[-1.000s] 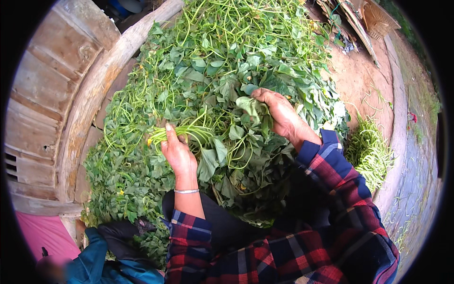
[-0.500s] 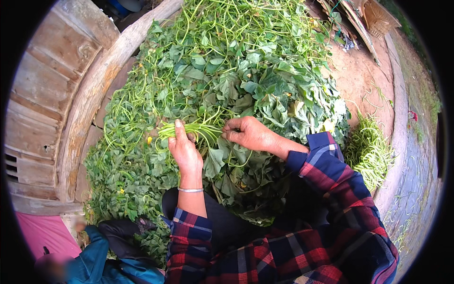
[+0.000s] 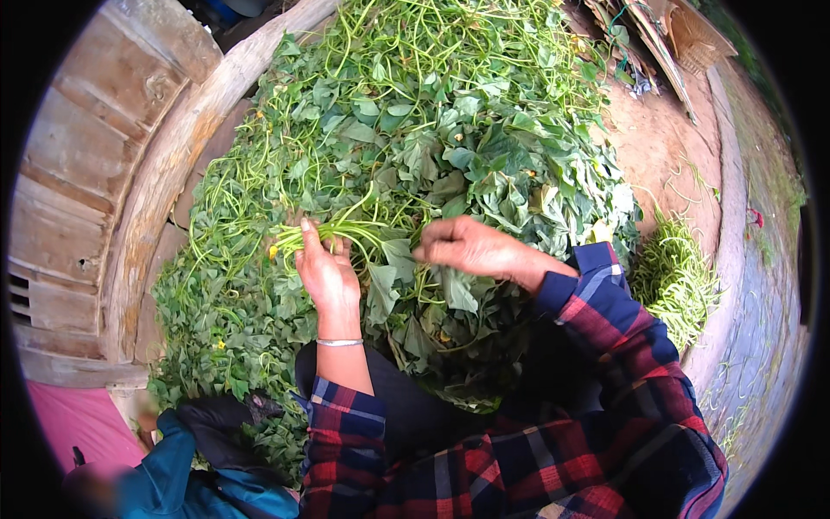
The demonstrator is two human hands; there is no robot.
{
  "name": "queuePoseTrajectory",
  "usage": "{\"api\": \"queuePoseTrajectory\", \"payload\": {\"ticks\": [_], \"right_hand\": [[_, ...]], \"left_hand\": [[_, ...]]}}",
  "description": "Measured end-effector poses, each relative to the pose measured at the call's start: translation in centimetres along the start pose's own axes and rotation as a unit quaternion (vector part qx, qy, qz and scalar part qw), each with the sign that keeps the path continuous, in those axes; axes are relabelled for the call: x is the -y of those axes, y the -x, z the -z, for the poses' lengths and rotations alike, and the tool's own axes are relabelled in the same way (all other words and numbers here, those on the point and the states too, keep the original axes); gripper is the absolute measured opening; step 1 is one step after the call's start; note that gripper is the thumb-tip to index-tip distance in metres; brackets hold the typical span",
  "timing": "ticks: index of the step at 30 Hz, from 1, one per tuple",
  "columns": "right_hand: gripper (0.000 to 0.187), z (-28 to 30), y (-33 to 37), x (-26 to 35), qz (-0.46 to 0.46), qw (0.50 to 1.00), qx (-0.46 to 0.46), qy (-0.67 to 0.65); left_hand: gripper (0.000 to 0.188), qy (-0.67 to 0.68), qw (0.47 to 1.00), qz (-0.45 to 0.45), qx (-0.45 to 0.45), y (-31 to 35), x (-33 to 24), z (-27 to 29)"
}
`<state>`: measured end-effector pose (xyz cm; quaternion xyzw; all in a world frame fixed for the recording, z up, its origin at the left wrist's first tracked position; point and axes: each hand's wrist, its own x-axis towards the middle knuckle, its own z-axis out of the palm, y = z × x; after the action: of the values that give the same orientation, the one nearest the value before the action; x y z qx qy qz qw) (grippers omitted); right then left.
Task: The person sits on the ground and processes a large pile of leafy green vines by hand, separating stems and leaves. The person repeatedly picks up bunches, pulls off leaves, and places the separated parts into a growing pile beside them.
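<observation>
Pinched between the thumb and fingers of my left hand (image 3: 328, 277) is a bunch of green leaf stems (image 3: 356, 228), lying roughly sideways with its loose ends fanning to the right. Large drooping leaves (image 3: 380, 290) hang beside the bunch. My right hand (image 3: 475, 249) is just to the right of these leaves, its fingers curled together and slightly blurred. Whatever its fingertips hold, if anything, is hidden. Under and beyond both hands spreads a big pile of green leafy vines (image 3: 389, 130).
A heap of cut green stems (image 3: 676, 281) lies on the ground at the right. Far right stand a woven basket (image 3: 696, 43) and some split wood (image 3: 653, 48). A log (image 3: 177, 164) and a plank wall (image 3: 78, 208) border the left. Another person's teal sleeve (image 3: 164, 471) shows at lower left.
My left hand has shifted slightly left with the stem bunch. The right hand has come away from the bunch, a little to the right, and the bunch's right ends now splay apart.
</observation>
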<state>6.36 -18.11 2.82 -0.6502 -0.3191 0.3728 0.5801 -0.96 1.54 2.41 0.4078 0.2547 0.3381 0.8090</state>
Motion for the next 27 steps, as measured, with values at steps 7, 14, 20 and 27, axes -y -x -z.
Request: {"api": "queuePoseTrajectory", "payload": {"ticks": [7,14,20,27], "right_hand": [[0.014,-1.2,-1.1,-1.0,0.101,0.989,-0.103,-0.020],[0.015,-2.0,-1.5,-1.8,0.128,0.972,-0.125,0.154],[0.019,-1.4,-2.0,-2.3,0.079,0.985,-0.138,0.060],[0.021,-0.7,-2.1,-1.0,-0.046,0.989,-0.130,-0.059]], "left_hand": [[0.023,-0.001,1.000,0.025,0.004,0.4,0.9,0.0],[0.022,-0.022,1.000,0.007,0.005,1.6,1.0,-1.3],[0.021,-0.036,0.999,0.005,0.009,1.8,1.0,-1.4],[0.019,-0.041,0.997,-0.041,0.055,2.4,1.3,-2.0]]}}
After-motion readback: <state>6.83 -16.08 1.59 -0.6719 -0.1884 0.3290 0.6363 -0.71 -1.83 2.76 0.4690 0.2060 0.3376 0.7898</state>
